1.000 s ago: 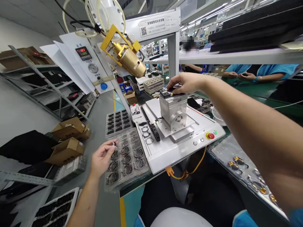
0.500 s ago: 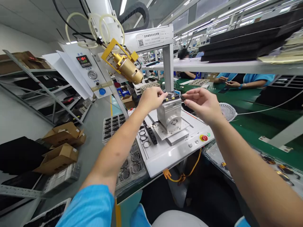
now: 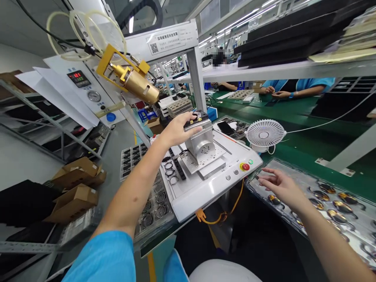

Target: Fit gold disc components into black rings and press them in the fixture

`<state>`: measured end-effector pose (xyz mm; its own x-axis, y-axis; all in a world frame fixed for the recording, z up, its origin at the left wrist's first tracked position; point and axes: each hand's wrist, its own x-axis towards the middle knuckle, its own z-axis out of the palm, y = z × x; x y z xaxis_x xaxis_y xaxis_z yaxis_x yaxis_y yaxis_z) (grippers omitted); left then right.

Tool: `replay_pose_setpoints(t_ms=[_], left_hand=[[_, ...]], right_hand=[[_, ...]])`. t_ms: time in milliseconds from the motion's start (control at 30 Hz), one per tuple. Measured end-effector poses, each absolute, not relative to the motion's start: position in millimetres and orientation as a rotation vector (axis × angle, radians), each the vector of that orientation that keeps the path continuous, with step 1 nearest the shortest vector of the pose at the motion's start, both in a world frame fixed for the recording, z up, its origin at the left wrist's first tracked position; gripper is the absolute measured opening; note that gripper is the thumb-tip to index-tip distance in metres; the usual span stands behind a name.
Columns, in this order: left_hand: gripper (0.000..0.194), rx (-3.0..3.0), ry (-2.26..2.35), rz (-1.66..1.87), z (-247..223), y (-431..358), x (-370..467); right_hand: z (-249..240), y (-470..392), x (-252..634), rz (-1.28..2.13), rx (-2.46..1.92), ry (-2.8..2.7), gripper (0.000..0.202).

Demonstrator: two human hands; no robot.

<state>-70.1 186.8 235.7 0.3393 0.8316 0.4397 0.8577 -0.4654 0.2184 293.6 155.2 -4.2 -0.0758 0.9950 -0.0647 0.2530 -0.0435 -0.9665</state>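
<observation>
My left hand lies at the top of a silver metal fixture block. Its thumb is stretched apart from the fingers, which touch or hover over the black part on top; their tips are partly hidden. My right hand is out to the right, above the near left end of a clear tray. Between its thumb and fingertips sits a small black part, too small to identify. Several round amber-and-black pieces with short curved tails lie in that tray.
A white bench machine carries the fixture, with a red stop button and a brass-coloured head hanging above. A white fan and a phone stand behind. Trays of metal rings lie left. Co-workers sit across the bench.
My right hand has left the fixture and moved right and down to the tray, the small black part still at its fingertips. My left hand stays at the fixture, its thumb now lowered along the side.
</observation>
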Motion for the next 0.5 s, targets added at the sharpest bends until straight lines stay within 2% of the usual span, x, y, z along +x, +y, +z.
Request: replay_pose_setpoints(t_ms=[100, 300, 400, 500], left_hand=[[0.064, -2.543, -1.597, -0.775, 232.3, 187.8, -70.2], [0.065, -2.550, -1.497, -1.012, 214.7, 141.7, -77.8], [0.057, -2.562, -1.409, -1.240, 171.6, 89.4, -75.0], [0.045, -2.761, -1.472, -1.460, 109.6, 41.8, -63.0]], right_hand=[[-24.7, 168.2, 285.2, 1.117, -1.514, -1.683, 0.085], [-29.7, 175.3, 259.0, 0.776, -1.675, -2.086, 0.093], [-25.6, 174.4, 254.9, 0.608, -1.778, -2.185, 0.091], [-15.3, 177.9, 257.3, 0.492, -1.866, -2.221, 0.085]])
